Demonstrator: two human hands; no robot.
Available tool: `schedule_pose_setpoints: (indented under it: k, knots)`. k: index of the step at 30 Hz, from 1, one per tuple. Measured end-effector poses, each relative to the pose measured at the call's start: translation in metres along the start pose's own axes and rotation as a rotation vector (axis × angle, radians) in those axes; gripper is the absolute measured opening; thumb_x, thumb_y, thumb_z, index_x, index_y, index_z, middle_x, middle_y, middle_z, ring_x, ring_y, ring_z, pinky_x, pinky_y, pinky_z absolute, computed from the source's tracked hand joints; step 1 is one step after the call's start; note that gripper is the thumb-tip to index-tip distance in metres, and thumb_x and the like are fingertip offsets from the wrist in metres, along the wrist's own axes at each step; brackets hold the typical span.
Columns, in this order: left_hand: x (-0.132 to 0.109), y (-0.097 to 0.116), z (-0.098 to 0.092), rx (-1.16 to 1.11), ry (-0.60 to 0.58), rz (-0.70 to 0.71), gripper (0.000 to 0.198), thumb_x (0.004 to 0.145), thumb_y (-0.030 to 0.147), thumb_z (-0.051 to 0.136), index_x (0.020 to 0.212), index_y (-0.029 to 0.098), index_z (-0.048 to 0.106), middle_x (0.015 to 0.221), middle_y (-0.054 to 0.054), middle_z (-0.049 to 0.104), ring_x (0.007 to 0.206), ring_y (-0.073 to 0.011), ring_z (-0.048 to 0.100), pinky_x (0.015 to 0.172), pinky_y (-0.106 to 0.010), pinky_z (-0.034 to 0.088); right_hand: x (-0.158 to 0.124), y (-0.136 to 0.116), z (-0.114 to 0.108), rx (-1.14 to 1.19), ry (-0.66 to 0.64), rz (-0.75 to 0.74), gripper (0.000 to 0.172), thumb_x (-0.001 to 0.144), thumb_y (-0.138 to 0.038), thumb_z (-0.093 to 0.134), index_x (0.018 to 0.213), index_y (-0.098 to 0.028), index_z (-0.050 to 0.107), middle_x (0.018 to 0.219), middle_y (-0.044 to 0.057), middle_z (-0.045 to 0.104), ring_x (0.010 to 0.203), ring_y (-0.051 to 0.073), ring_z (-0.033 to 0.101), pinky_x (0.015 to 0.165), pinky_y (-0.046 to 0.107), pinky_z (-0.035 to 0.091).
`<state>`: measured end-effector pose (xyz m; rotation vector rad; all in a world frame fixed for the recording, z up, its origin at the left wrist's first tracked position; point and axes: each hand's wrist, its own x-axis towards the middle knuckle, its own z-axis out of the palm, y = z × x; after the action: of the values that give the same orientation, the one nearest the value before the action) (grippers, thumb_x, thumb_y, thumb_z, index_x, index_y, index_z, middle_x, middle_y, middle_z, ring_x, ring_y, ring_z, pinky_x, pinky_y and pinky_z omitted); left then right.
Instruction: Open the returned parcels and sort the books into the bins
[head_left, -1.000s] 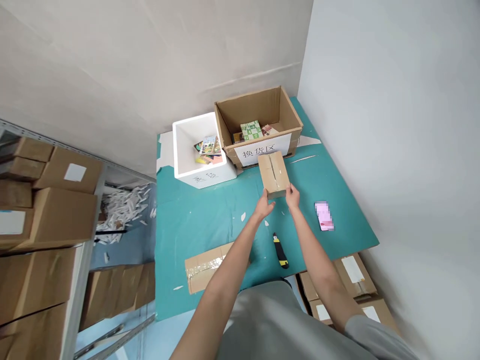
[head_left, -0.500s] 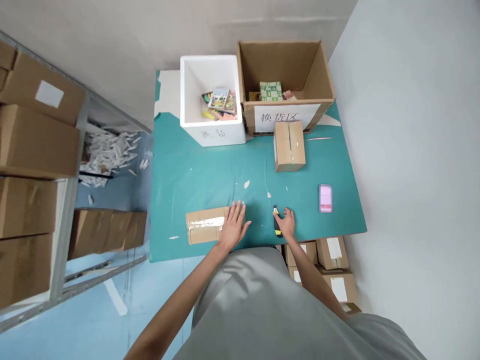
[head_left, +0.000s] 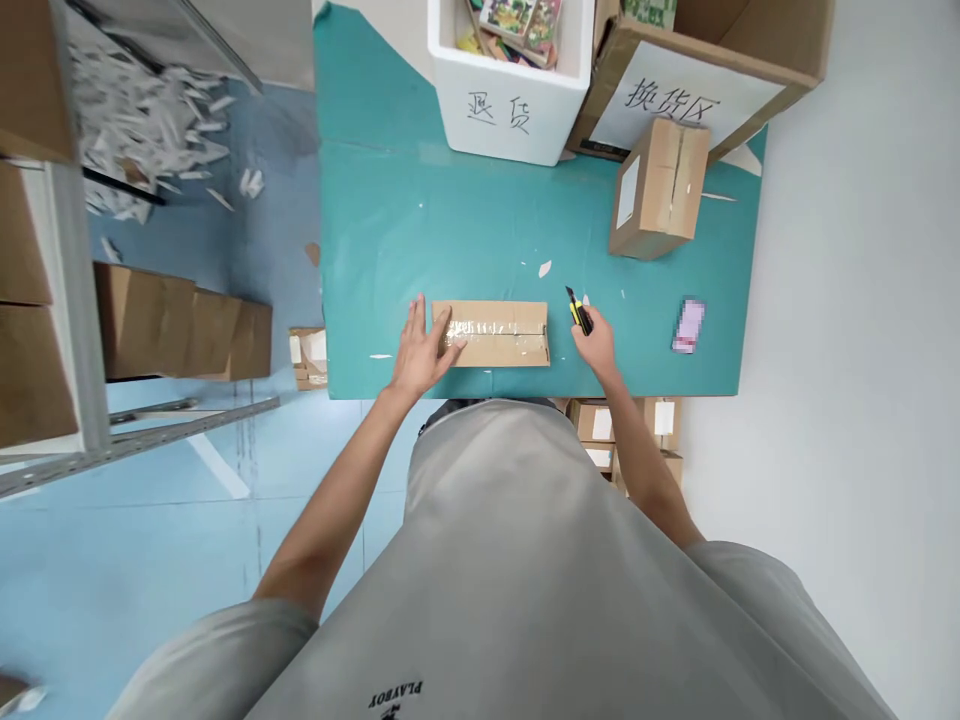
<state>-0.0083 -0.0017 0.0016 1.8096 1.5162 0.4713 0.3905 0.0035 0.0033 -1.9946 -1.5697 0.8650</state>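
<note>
A flat cardboard box [head_left: 502,350] with clear tape along its middle lies near the front edge of the green table [head_left: 480,230]. At its left end rests my left hand [head_left: 421,350], fingers spread, thumb and fingertips touching the cardboard. My right hand [head_left: 596,340] is closed around a black and yellow box cutter [head_left: 579,312], whose tip points up and away from me. The cutter is to the right of the box, apart from it.
At the back stand a white foam bin [head_left: 517,110] of small books and a large open carton [head_left: 675,75]. A smaller taped box [head_left: 664,190] sits before the carton. A blurred pink item [head_left: 688,326] lies at right. Boxes [head_left: 165,320] line the left shelf.
My right hand has picked up the box cutter from the table. My left hand has shifted from the flat box's right end to its left end. The view has tilted downward.
</note>
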Motion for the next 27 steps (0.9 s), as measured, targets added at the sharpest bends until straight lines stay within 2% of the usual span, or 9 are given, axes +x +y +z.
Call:
schedule_pose_setpoints:
  k: [2,4,7,10,13,16,23,27]
  knots:
    - [0.002,-0.012,-0.004,-0.042,-0.047,0.046,0.1,0.102,0.088,0.056,0.175,0.02,0.051,0.195,-0.019,0.01,0.18,-0.046,0.006,0.143,-0.067,0.015,0.0,-0.036,-0.005,-0.011,-0.049,-0.104,0.046,0.111,-0.046,0.053,0.142,-0.018,0.073,0.126,0.011,0.082,0.113,0.029,0.075,0.109,0.041,0.058]
    - [0.003,-0.023,-0.006,-0.096,-0.093,0.077,0.102,0.101,0.09,0.056,0.177,0.022,0.048,0.194,-0.019,0.012,0.18,-0.0457,0.01,0.143,-0.066,0.017,-0.003,-0.073,-0.003,-0.056,-0.127,-0.208,0.051,0.117,-0.054,0.047,0.146,-0.021,0.073,0.131,0.01,0.082,0.116,0.028,0.076,0.108,0.039,0.058]
    - [0.006,-0.034,-0.003,-0.209,-0.16,0.075,0.107,0.099,0.092,0.06,0.181,0.025,0.041,0.194,-0.019,0.015,0.179,-0.0447,0.016,0.142,-0.066,0.021,-0.011,-0.121,0.014,-0.21,-0.325,-0.362,0.054,0.121,-0.057,0.043,0.15,-0.024,0.074,0.143,0.01,0.08,0.129,0.029,0.074,0.109,0.038,0.057]
    - [0.008,-0.041,0.005,-0.314,-0.216,0.069,0.112,0.099,0.091,0.062,0.184,0.025,0.031,0.193,-0.021,0.018,0.179,-0.043,0.017,0.142,-0.065,0.022,-0.018,-0.156,0.039,-0.448,-0.503,-0.43,0.054,0.123,-0.055,0.042,0.155,-0.025,0.073,0.138,0.011,0.081,0.127,0.03,0.075,0.106,0.036,0.057]
    - [0.012,-0.046,0.013,-0.382,-0.225,0.09,0.114,0.097,0.091,0.064,0.184,0.024,0.031,0.193,-0.02,0.015,0.18,-0.0422,0.014,0.142,-0.064,0.022,-0.022,-0.177,0.058,-0.649,-0.569,-0.441,0.054,0.124,-0.054,0.041,0.158,-0.025,0.07,0.133,0.012,0.08,0.121,0.029,0.077,0.102,0.035,0.056]
    - [0.015,-0.05,0.019,-0.459,-0.223,0.119,0.116,0.094,0.091,0.069,0.182,0.026,0.034,0.193,-0.019,0.013,0.181,-0.0429,0.009,0.143,-0.065,0.02,-0.023,-0.191,0.066,-0.772,-0.591,-0.439,0.052,0.124,-0.052,0.042,0.161,-0.025,0.068,0.134,0.012,0.078,0.118,0.029,0.077,0.1,0.035,0.055]
    - [0.019,-0.053,0.032,-0.578,-0.2,0.125,0.119,0.088,0.09,0.077,0.179,0.022,0.04,0.191,-0.022,0.013,0.18,-0.0453,0.01,0.144,-0.064,0.016,-0.025,-0.214,0.066,-0.905,-0.604,-0.442,0.049,0.124,-0.045,0.042,0.161,-0.021,0.066,0.131,0.014,0.077,0.112,0.029,0.076,0.096,0.035,0.052]
    - [0.02,-0.054,0.038,-0.599,-0.167,0.122,0.115,0.087,0.09,0.079,0.177,0.027,0.045,0.191,-0.02,0.016,0.18,-0.0451,0.012,0.144,-0.064,0.019,-0.025,-0.23,0.063,-0.964,-0.653,-0.417,0.046,0.124,-0.039,0.042,0.159,-0.022,0.067,0.137,0.017,0.076,0.114,0.03,0.076,0.093,0.035,0.049]
